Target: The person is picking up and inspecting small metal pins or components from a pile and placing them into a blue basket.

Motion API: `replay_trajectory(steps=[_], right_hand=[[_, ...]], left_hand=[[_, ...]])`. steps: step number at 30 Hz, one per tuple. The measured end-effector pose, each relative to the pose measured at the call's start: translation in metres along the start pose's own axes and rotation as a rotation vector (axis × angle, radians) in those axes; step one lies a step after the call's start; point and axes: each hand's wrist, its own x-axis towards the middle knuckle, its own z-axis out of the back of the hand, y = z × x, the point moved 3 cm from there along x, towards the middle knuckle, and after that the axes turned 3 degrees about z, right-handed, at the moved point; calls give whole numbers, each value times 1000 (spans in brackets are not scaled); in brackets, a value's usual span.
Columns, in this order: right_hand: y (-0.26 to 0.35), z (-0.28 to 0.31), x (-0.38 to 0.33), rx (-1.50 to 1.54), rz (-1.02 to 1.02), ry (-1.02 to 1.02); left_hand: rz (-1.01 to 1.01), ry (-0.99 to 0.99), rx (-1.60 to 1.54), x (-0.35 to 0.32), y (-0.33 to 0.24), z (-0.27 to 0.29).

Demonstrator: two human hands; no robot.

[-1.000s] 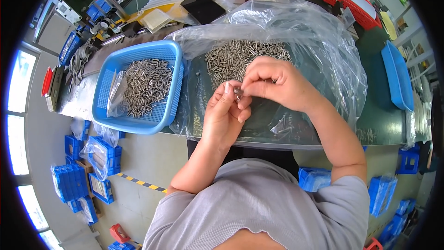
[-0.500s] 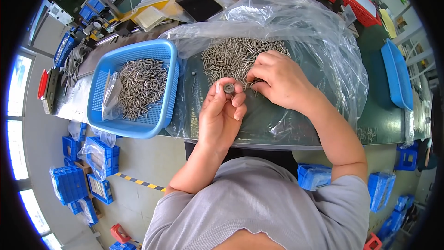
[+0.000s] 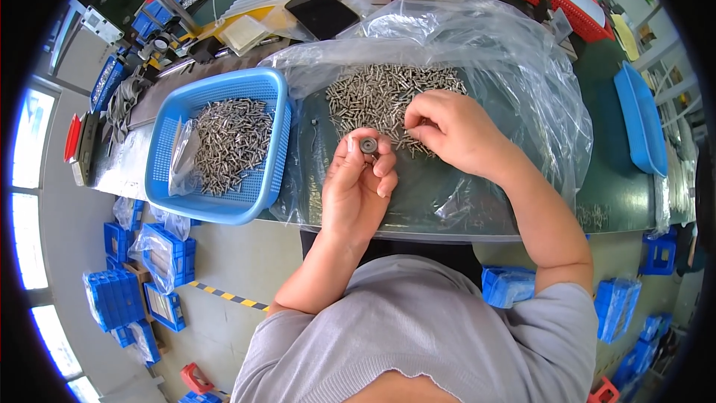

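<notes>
With the thumb and forefinger of my left hand [image 3: 350, 190] I pinch a small round grey metal piece with a hole in its middle [image 3: 368, 145], its face turned up towards me; my other fingers curl loosely beneath it. I hold it just short of the near edge of a broad heap of short silvery metal pins [image 3: 380, 93]. My right hand [image 3: 462, 133] is at the heap's near right corner, palm down, fingers bent and thumb drawn close to the forefinger; I cannot tell whether a pin sits between the tips. A narrow gap parts my two hands.

The heap lies on a clear, wrinkled plastic sheet [image 3: 533, 108] spread over a dark green tabletop [image 3: 615, 190]. The sheet reaches from the heap to the table's front edge, and my forearms cross that edge well apart, leaving a wide stretch between them. On my left, a light blue perforated plastic basket [image 3: 209, 213] holds more pins, its right rim a fair way from my left hand. On my right, the sheet runs on past my forearm; beyond it, a shallow blue plastic tray [image 3: 638, 119] stands along the table's right edge.
</notes>
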Motion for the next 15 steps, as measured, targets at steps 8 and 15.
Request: replay_trajectory(steps=[8, 15], right_hand=[[-1, -4, 0, 847, -345, 90], [3, -5, -1, 983, -331, 61]], left_hand=[[6, -20, 69, -1, 0, -2], [26, -15, 108, -1, 1, -4]])
